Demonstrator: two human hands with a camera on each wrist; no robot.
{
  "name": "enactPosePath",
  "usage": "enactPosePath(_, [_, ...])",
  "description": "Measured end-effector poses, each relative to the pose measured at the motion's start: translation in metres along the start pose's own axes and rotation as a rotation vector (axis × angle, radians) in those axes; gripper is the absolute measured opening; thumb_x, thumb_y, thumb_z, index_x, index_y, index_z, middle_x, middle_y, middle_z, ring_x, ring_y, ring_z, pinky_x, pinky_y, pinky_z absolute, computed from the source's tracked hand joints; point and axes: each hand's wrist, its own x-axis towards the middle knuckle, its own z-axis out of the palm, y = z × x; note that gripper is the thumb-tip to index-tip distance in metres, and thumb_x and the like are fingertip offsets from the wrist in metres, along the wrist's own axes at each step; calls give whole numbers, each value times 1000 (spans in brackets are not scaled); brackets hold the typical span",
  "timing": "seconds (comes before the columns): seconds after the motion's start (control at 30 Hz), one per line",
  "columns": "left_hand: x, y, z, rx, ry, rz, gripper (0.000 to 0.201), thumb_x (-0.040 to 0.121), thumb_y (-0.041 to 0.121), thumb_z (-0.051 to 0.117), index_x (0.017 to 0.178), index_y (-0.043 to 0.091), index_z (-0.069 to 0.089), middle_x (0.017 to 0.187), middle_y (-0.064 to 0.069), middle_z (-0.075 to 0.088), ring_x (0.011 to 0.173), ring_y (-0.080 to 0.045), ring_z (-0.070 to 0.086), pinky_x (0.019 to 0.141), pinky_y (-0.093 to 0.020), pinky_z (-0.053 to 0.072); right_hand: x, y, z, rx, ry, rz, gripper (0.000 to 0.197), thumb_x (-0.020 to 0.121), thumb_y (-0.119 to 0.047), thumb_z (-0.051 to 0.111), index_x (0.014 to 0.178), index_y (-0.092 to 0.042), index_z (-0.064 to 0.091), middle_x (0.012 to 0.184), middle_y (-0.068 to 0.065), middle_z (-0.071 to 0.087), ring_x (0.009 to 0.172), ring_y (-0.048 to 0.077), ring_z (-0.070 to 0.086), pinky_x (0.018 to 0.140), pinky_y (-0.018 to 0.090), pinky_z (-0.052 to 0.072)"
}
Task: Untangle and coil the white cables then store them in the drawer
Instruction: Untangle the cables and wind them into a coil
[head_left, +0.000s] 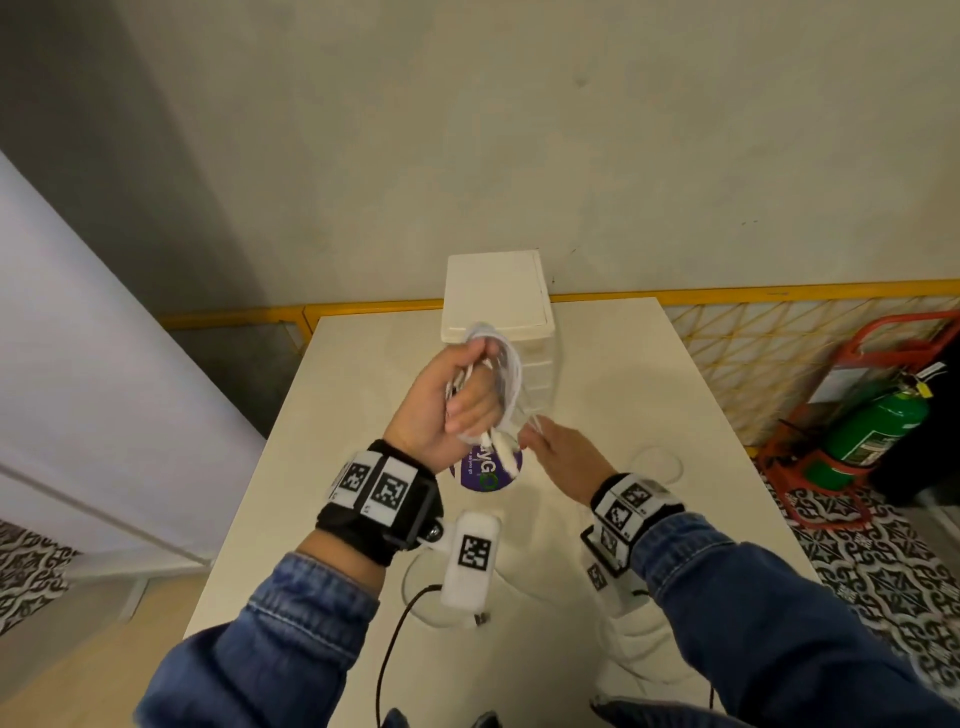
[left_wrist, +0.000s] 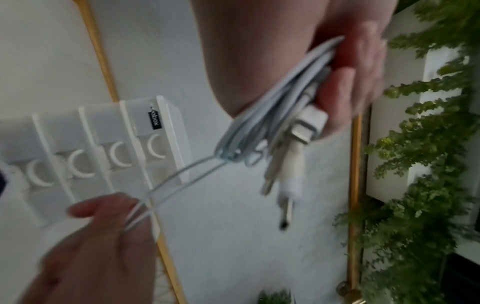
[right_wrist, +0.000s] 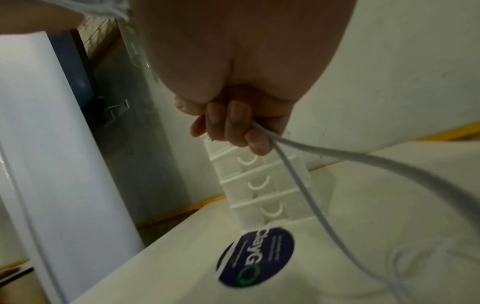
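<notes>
My left hand (head_left: 457, 402) (left_wrist: 345, 86) is raised above the table and grips a bundle of coiled white cables (head_left: 501, 364) (left_wrist: 275, 107), with white plugs (left_wrist: 298, 144) hanging out below the fist. A loop of white cable (left_wrist: 179, 179) (right_wrist: 298, 179) runs from the bundle to my right hand (head_left: 550, 447) (left_wrist: 103, 222) (right_wrist: 233, 127), which pinches it just to the right. The white drawer unit (head_left: 501, 296) (left_wrist: 103, 144) (right_wrist: 259, 185) stands behind both hands at the table's far edge, all drawers pushed in.
A round purple sticker (head_left: 488, 467) (right_wrist: 257, 257) lies on the white table (head_left: 649, 395) under the hands. A yellow railing (head_left: 753, 296) runs behind the table. A green fire extinguisher (head_left: 872, 426) stands on the floor at right. Green foliage (left_wrist: 426, 164) shows in the left wrist view.
</notes>
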Motion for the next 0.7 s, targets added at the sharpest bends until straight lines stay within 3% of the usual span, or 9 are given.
enactPosePath(0.1, [15,6,-8,-39,220,192,34,93,29,48,63,14,55,35,7,39,27,-4,36,31,-17,31,-9,-5,19,55,-14,-18,20,98,-27,37,98,-10,48,91,18,63,84,32,58,66,30,32])
enactPosePath(0.17, [22,12,-14,29,437,313,45,97,31,43,54,19,46,38,7,35,30,-6,32,34,-19,31,-14,-5,27,57,-27,-50,21,98,-26,38,101,-7,47,94,19,65,85,34,59,69,35,39])
enactPosePath(0.27, [26,20,-23,263,726,462,30,97,22,49,67,19,43,48,6,38,38,-8,33,39,-20,31,-24,-2,28,77,-6,-119,22,97,-29,40,101,-11,53,88,11,67,79,29,61,74,41,48])
enactPosePath(0.33, [24,21,-28,422,789,512,19,95,19,52,76,17,46,52,5,44,41,-10,38,43,-21,34,-31,-3,24,160,64,-163,21,95,-32,45,100,-19,61,78,-3,66,70,12,60,70,34,49])
enactPosePath(0.4, [21,16,-35,729,845,514,16,92,21,56,80,15,49,56,2,50,43,-11,43,45,-23,37,-36,-11,20,244,138,-219,23,92,-36,48,103,-26,65,80,-4,70,72,8,62,68,28,50])
enactPosePath(0.5, [16,-3,-41,1176,756,390,27,87,28,64,94,4,55,62,-2,57,46,-4,52,45,-19,42,-38,-28,9,258,259,-341,27,90,-37,48,102,-23,67,86,6,73,78,19,66,69,36,52])
enactPosePath(0.57, [14,-15,-39,1338,596,230,25,88,32,63,88,8,56,60,-1,58,45,0,53,48,-16,43,-35,-36,-3,232,345,-410,26,90,-32,50,99,-17,69,84,-2,72,76,11,63,68,28,51])
enactPosePath(0.63, [11,-21,-36,1387,496,89,29,91,38,55,73,15,54,58,-1,57,47,-2,53,55,-18,44,-32,-39,-15,183,399,-445,17,89,-25,56,96,-19,70,82,-12,66,72,1,58,68,21,47])
enactPosePath(0.7, [7,-23,-33,1305,442,-76,43,92,51,45,74,13,53,59,-2,58,53,-10,56,60,-24,47,-29,-39,-26,174,428,-459,10,85,-19,64,92,-24,69,83,-14,65,74,0,59,69,23,49])
